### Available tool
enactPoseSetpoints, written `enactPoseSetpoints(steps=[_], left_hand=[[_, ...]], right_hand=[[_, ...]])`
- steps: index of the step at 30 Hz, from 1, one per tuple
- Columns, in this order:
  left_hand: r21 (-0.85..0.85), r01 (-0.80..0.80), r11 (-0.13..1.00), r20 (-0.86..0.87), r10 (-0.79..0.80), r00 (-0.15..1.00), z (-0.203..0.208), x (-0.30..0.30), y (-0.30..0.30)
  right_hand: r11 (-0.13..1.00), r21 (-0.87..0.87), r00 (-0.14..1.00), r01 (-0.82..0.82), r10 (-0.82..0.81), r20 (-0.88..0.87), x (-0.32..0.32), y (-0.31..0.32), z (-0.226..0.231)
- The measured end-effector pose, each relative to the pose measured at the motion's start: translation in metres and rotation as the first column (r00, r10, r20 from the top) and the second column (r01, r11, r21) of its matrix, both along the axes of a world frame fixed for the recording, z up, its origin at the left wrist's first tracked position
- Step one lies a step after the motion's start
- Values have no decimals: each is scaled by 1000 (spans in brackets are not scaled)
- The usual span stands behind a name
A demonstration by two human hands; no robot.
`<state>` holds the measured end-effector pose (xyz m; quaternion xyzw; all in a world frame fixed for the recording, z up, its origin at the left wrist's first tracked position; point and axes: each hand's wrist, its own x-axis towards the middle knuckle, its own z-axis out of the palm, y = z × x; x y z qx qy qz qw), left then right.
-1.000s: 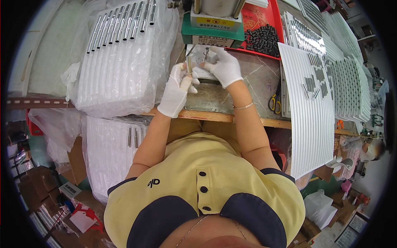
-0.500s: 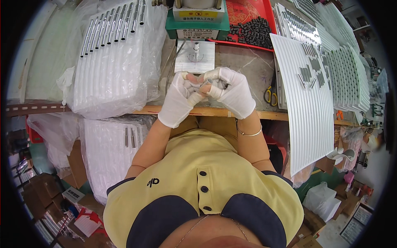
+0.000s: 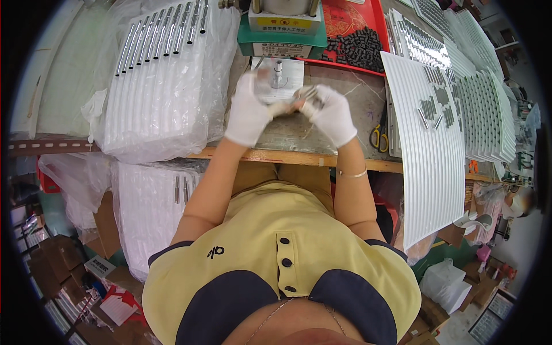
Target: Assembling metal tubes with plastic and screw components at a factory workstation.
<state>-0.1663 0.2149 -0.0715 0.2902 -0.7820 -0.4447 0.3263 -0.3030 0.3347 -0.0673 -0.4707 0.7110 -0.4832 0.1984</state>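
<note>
In white fingerless-tipped gloves, both my hands are over the bench in front of a bench press (image 3: 284,26). My left hand (image 3: 248,112) is beside the square metal plate (image 3: 294,75) under the press; its fingers are smeared by motion. An upright metal pin (image 3: 278,66) stands on that plate. My right hand (image 3: 332,115) is closed, its fingers bent around a small silvery metal tube (image 3: 309,92), which is blurred. The tips of my left thumb and right fingers lie close together; whether they touch, I cannot tell.
On the left, shiny metal tubes (image 3: 167,34) lie in a row on a plastic-wrapped white stack (image 3: 155,103). A red tray (image 3: 376,26) holds black plastic pieces (image 3: 357,47). Scissors (image 3: 378,137) lie near a ribbed white sheet (image 3: 428,167) bearing small metal tubes. The bench's wooden edge (image 3: 293,158) runs before me.
My hands, held together around the small tube before, have parted somewhat. The left has moved forward toward the metal plate; the right has shifted slightly right with the tube. The view has shifted a little.
</note>
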Motion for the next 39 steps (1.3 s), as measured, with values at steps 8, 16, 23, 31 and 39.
enactPoseSetpoints(steps=[8, 16, 23, 31, 39], left_hand=[[3, -80, 997, 156, 79, 985, -6, -14, -38], [683, 565, 463, -631, -14, 775, 9, 28, -5], [597, 627, 501, -605, -233, 761, 17, 47, 10], [642, 595, 483, -410, -439, 800, 32, 44, 33], [598, 500, 626, -372, -336, 865, 25, 44, 40]], right_hand=[[983, 49, 934, 175, -150, -325, -9, -70, -7], [948, 285, 969, 145, -78, -232, -14, -74, -3], [971, 20, 970, 239, -239, 34, 2, -24, 5], [965, -184, 734, -184, 260, 628, 32, 9, 45], [955, -273, 905, -116, 215, 367, 41, 18, 51]])
